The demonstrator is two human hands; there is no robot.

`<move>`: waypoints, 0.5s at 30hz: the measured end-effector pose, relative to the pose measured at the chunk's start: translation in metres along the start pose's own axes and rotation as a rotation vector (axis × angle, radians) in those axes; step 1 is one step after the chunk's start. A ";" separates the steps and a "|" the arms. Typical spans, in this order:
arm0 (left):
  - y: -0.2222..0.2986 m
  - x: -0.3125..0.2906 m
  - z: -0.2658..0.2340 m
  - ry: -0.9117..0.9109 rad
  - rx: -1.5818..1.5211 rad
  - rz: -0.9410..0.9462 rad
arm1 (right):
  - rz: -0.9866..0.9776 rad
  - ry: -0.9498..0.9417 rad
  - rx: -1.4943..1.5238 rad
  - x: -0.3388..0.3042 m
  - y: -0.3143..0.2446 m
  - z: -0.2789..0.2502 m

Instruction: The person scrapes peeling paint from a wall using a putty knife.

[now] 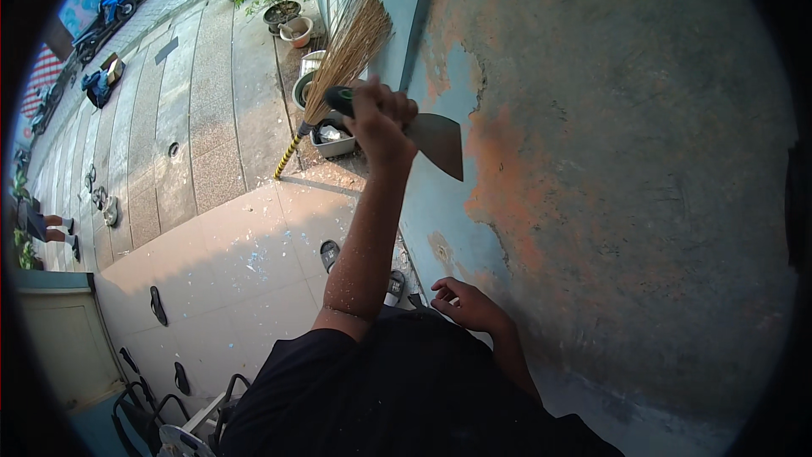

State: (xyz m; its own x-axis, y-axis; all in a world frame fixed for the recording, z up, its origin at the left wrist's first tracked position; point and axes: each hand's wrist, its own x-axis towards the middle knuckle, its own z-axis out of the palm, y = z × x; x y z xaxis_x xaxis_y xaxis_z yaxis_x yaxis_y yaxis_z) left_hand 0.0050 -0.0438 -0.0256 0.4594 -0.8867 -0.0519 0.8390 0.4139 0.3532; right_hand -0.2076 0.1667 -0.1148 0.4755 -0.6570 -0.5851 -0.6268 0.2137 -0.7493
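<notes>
My left hand [382, 118] is raised in front of me, wrapped round the dark handle of a paint scraper [440, 140]. Its wide metal blade points right, over the strip of peeling light-blue paint [436, 195] on the wall [626, 144]; whether it touches is unclear. Pale flakes speckle my left forearm. Lower down, my right hand [472, 306] hovers close to the wall with fingers loosely bent and apart, holding nothing. Most of the wall to the right is bare grey, with orange patches along the paint's ragged edge.
A stick broom [351, 38] leans bristles-up in the corner beside a grey tub [335, 145] and potted plants [282, 13]. Paint chips litter the tiles [228, 262]. Loose sandals [158, 306] and folded chairs [139, 415] lie left. A person's legs [57, 228] show at far left.
</notes>
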 end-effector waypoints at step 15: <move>-0.029 -0.020 -0.023 -0.030 0.119 -0.088 | -0.066 -0.027 -0.058 -0.001 -0.005 0.000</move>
State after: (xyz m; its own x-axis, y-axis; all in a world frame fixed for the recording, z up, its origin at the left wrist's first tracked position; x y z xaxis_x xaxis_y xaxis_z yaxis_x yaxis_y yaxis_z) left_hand -0.0218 -0.0331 -0.0566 0.3751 -0.9250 -0.0599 0.8344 0.3088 0.4566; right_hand -0.2048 0.1666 -0.1100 0.5328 -0.6483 -0.5439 -0.6280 0.1280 -0.7676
